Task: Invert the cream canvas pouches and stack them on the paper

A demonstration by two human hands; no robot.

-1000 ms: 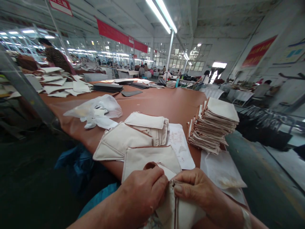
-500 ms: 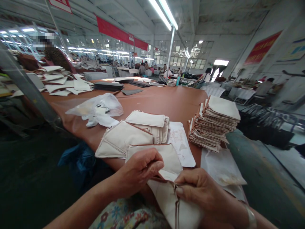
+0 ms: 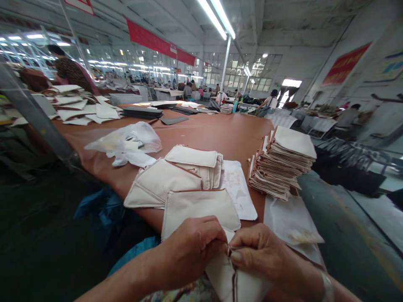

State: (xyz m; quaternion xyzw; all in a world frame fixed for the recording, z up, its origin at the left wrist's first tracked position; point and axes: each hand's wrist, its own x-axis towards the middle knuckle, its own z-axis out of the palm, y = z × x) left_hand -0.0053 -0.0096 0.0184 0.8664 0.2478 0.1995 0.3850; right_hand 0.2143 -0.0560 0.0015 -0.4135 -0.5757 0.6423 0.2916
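My right hand [image 3: 267, 258] pinches a cream fabric piece [image 3: 222, 277] at the top of its brown-edged seam, thumb and index finger pressed together. Close against it, my left hand [image 3: 197, 247] is closed, its fingertips meeting at the same seam end; whatever they grip is too small or hidden to make out. The piece hangs down over my lap, its lower part cut off by the frame. Just beyond my hands lies another cream sewn piece [image 3: 201, 207]. Behind that, several more cream pieces [image 3: 166, 180] overlap on the brown-covered table [image 3: 208, 134].
To the right rises a tall stack of cream pieces [image 3: 283, 163], beside a stained white sheet [image 3: 237, 191] and a clear plastic bag [image 3: 291, 220]. A crumpled plastic bag [image 3: 143, 136] lies left. Dark panels [image 3: 141, 112] sit farther back. A person [image 3: 71, 69] stands at far left.
My left hand has come down and to the right, from above the piece to the seam end beside my right hand's fingertips. My right hand keeps its pinch.
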